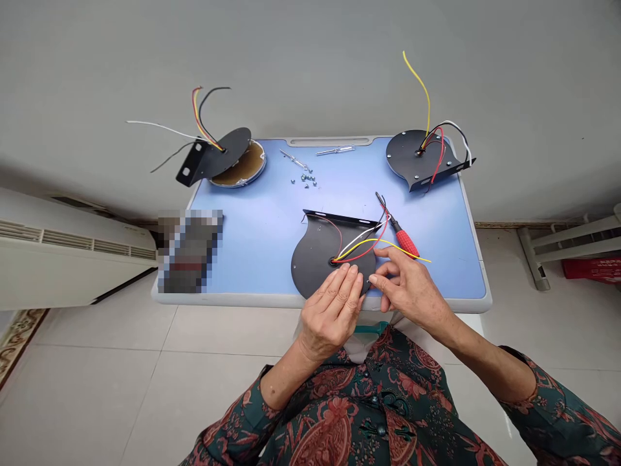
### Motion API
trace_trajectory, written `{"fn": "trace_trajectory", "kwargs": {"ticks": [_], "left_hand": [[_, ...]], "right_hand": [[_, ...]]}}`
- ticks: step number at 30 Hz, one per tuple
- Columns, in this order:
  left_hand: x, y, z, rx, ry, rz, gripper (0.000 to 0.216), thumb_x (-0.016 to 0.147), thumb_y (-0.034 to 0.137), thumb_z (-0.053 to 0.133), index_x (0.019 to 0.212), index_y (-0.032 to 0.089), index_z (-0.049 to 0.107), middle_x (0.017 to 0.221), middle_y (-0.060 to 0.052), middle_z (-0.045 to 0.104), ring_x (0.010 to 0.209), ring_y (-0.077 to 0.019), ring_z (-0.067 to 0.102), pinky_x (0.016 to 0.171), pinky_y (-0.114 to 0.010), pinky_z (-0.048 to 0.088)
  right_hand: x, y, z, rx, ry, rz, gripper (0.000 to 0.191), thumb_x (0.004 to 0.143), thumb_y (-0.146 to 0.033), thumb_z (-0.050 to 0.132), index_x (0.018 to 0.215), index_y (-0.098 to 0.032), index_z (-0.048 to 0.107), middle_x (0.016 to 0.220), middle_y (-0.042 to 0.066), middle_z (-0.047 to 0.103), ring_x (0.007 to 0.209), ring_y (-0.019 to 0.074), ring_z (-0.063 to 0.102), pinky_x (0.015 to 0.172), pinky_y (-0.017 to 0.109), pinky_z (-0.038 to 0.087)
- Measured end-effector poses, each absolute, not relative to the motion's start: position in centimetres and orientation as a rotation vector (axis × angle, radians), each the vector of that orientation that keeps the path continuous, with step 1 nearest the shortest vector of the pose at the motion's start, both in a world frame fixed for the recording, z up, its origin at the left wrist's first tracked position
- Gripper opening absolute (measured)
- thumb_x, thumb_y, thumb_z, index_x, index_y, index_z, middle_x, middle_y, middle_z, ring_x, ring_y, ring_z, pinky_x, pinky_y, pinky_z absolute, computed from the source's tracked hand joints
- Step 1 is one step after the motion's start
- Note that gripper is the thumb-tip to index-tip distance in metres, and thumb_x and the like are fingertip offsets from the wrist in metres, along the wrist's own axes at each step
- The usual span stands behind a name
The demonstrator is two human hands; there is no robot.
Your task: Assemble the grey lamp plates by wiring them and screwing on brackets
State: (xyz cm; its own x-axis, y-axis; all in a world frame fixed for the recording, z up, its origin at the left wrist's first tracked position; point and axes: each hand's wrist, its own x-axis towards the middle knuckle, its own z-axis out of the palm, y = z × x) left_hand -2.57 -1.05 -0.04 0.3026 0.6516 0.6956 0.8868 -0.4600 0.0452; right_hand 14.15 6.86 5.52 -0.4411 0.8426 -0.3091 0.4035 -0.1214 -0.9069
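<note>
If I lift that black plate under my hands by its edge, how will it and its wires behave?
The plate looks like thin flat metal with a bent bracket, so it will probably stay stiff and feel fairly light. Its wires are thin and loosely curved; expect them to flop and trail, perhaps snagging the screwdriver lying beside them.

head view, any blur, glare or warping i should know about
Head view: even soft light, faint shadows, no strong glare on the blue table; a pixelated patch hides something at the table's left edge; wide-lens warping bows the wall and table edges; both hands, left hand and right hand, and the black plate look sharp.
</note>
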Motion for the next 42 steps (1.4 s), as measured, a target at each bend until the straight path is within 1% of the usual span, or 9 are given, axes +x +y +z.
{"fn": "trace_trajectory", "kwargs": {"ticks": [7, 13, 20, 26, 29, 32, 36, 39, 42], "left_hand": [[-2.71, -0.96, -0.27, -2.238, -1.357, -0.972, 0.061, 0.092, 0.013, 0.066, 0.150, 0.006, 0.046, 0.127, -0.019, 0.071, 0.129, -0.0289, 0.063, 0.109, -0.040, 0.054], [-2.88, -1.00, -0.44, -2.270, -1.363, -0.992, 0.061, 0.094, 0.013, 0.063, 0.152, 0.009, 0.044, 0.131, -0.019, 0.069, 0.130, -0.0287, 0.061, 0.110, -0.041, 0.054], [-2.80, -1.04, -0.03, -2.262, -1.348, -0.922, 0.057, 0.094, 0.012, 0.064, 0.148, 0.004, 0.047, 0.128, -0.020, 0.071, 0.129, -0.0296, 0.062, 0.108, -0.042, 0.056], [-2.94, -1.00, -0.20, -2.290, -1.342, -0.948, 0.054, 0.097, 0.012, 0.058, 0.149, 0.007, 0.046, 0.131, -0.019, 0.069, 0.132, -0.0290, 0.060, 0.108, -0.043, 0.056], [-2.94, -0.99, -0.25, -2.289, -1.335, -0.939, 0.052, 0.096, 0.011, 0.059, 0.147, 0.005, 0.049, 0.131, -0.020, 0.069, 0.133, -0.0296, 0.059, 0.109, -0.043, 0.056], [-2.84, -1.00, -0.26, -2.283, -1.327, -0.943, 0.051, 0.096, 0.010, 0.059, 0.145, 0.004, 0.050, 0.130, -0.020, 0.069, 0.134, -0.0302, 0.057, 0.110, -0.043, 0.055], [-2.70, -0.98, -0.27, -2.267, -1.333, -0.944, 0.051, 0.097, 0.011, 0.057, 0.147, 0.004, 0.049, 0.131, -0.020, 0.069, 0.134, -0.0299, 0.058, 0.109, -0.042, 0.055], [-2.68, -0.90, -0.28, -2.260, -1.328, -0.946, 0.054, 0.097, 0.011, 0.058, 0.149, 0.004, 0.046, 0.130, -0.020, 0.069, 0.134, -0.0297, 0.058, 0.109, -0.042, 0.056], [-2.70, -0.79, -0.22, -2.251, -1.311, -0.946, 0.053, 0.096, 0.011, 0.060, 0.147, 0.004, 0.048, 0.127, -0.019, 0.071, 0.132, -0.0295, 0.060, 0.107, -0.041, 0.057]], "right_hand": [[14.22, 6.89, 5.13, -1.358, -1.818, 1.559, 0.033, 0.094, -0.024, 0.051, 0.126, -0.019, 0.051, 0.077, -0.005, 0.068, 0.042, 0.0096, 0.062, 0.052, 0.024, 0.050], [14.14, 6.88, 5.28, -1.377, -1.813, 1.550, 0.032, 0.092, -0.022, 0.051, 0.124, -0.020, 0.051, 0.077, -0.004, 0.068, 0.042, 0.0094, 0.061, 0.050, 0.023, 0.049], [14.06, 6.90, 5.30, -1.388, -1.759, 1.599, 0.034, 0.091, -0.023, 0.051, 0.125, -0.020, 0.050, 0.076, -0.005, 0.066, 0.040, 0.0101, 0.061, 0.048, 0.024, 0.049], [13.93, 6.69, 5.32, -1.399, -1.778, 1.547, 0.033, 0.092, -0.026, 0.052, 0.124, -0.020, 0.050, 0.077, -0.006, 0.065, 0.041, 0.0096, 0.060, 0.047, 0.024, 0.046], [13.75, 6.60, 5.42, -1.419, -1.802, 1.492, 0.032, 0.091, -0.028, 0.055, 0.122, -0.022, 0.051, 0.073, -0.007, 0.063, 0.040, 0.0095, 0.059, 0.047, 0.024, 0.045], [13.60, 6.57, 5.62, -1.435, -1.800, 1.482, 0.029, 0.090, -0.025, 0.054, 0.119, -0.023, 0.051, 0.071, -0.008, 0.062, 0.039, 0.0087, 0.057, 0.047, 0.024, 0.045], [13.53, 6.51, 5.81, -1.430, -1.790, 1.496, 0.027, 0.090, -0.027, 0.053, 0.116, -0.022, 0.050, 0.071, -0.009, 0.061, 0.037, 0.0082, 0.054, 0.046, 0.024, 0.044], [13.56, 6.44, 5.78, -1.420, -1.794, 1.488, 0.028, 0.090, -0.028, 0.053, 0.117, -0.022, 0.049, 0.072, -0.009, 0.060, 0.036, 0.0084, 0.054, 0.046, 0.024, 0.044], [13.61, 6.42, 5.71, -1.417, -1.794, 1.486, 0.030, 0.090, -0.029, 0.054, 0.118, -0.022, 0.049, 0.073, -0.008, 0.060, 0.036, 0.0084, 0.055, 0.046, 0.024, 0.044]]}}
